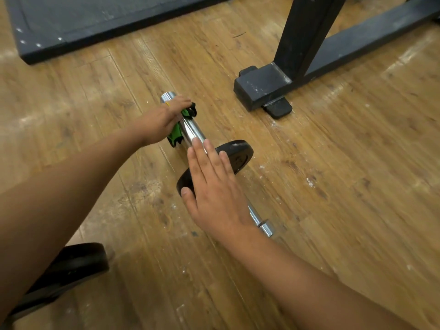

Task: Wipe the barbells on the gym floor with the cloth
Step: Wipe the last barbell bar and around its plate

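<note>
One black weight disc [78, 263] lies nearest you at the lower left on the wooden floor [333, 210], partly hidden behind your left forearm. Past it, your right hand [214, 189] reaches in from the lower right and lies flat on the black plate [240, 151] of the barbell [194, 132]. Its fingers [209, 158] are straight and released, their tips reaching over the plate's top edge towards the chrome sleeve, and the thumb rests against the plate's near left rim. The barbell lies on the floor, running from near right to far left. Its thin shaft and collar show just right of your right wrist, and its thick sleeve runs on beyond the plate.

Farther along that sleeve, your left hand [164, 119] is clenched round the green and black cloth [175, 136], pressing it against the sleeve's left side. The cloth sits under your palm and fingers, with ends sticking out at both sides of the hand. The sleeve's bare end shows just past your knuckles.

To the far right stands a black rack foot [259, 88], well apart from the barbell. A dark mat [95, 17] lies at the far left.
</note>
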`<state>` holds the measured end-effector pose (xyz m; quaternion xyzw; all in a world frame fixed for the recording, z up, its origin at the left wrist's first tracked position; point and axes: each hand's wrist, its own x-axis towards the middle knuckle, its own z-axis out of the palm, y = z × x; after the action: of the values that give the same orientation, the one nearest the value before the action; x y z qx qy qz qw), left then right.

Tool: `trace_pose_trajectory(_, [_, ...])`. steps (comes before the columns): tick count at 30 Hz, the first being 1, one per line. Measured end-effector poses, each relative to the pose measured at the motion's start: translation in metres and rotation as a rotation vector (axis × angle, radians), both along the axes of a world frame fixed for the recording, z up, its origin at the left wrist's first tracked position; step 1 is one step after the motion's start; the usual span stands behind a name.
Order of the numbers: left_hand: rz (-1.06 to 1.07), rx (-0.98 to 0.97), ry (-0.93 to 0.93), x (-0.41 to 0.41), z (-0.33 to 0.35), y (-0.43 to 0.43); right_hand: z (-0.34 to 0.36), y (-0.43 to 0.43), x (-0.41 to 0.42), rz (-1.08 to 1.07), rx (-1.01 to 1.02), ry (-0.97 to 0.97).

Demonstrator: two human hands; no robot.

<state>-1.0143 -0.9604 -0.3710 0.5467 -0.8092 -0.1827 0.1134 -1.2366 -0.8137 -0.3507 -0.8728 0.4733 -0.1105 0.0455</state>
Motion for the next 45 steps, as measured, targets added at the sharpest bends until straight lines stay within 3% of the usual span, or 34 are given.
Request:
trace_pose_trajectory(3, [0.108,-0.010,-0.018,-0.008,0.005,-0.010,-0.002,0.004,0.007,-0.020,-0.011,0.006])
trace_pose_trajectory(9, [-0.168,0.039,-0.001,-0.018,0.005,0.012,0.004,-0.006,-0.007,-0.041,0.031,-0.060])
trace_pose_trajectory(14, [0.116,-0.024,0.115,-0.033,-0.003,0.000,0.007,-0.020,-0.021,-0.102,0.103,-0.120])
trace_pose_trajectory(20, [-0.153,-0.007,0.066,-0.061,-0.011,0.012,0.013,-0.050,-0.052,-0.219,0.188,-0.150])
trace_pose_trajectory(25, [0.094,-0.039,0.163,-0.090,-0.009,0.000,0.018,-0.064,-0.067,-0.289,0.245,-0.191])
trace_pose_trajectory(28, [0.027,-0.064,0.189,-0.108,-0.016,0.006,0.025,-0.060,-0.060,-0.314,0.229,-0.214])
trace_pose_trajectory(31, [-0.107,-0.032,0.145,-0.102,-0.020,0.010,0.022,-0.051,-0.054,-0.238,0.184,-0.130])
trace_pose_trajectory(34, [-0.091,-0.021,0.088,-0.105,-0.014,0.009,0.017,-0.055,-0.061,-0.235,0.144,-0.041])
trace_pose_trajectory(45, [-0.106,-0.039,-0.282,-0.148,0.011,-0.005,0.023,-0.096,-0.107,-0.320,0.272,-0.122])
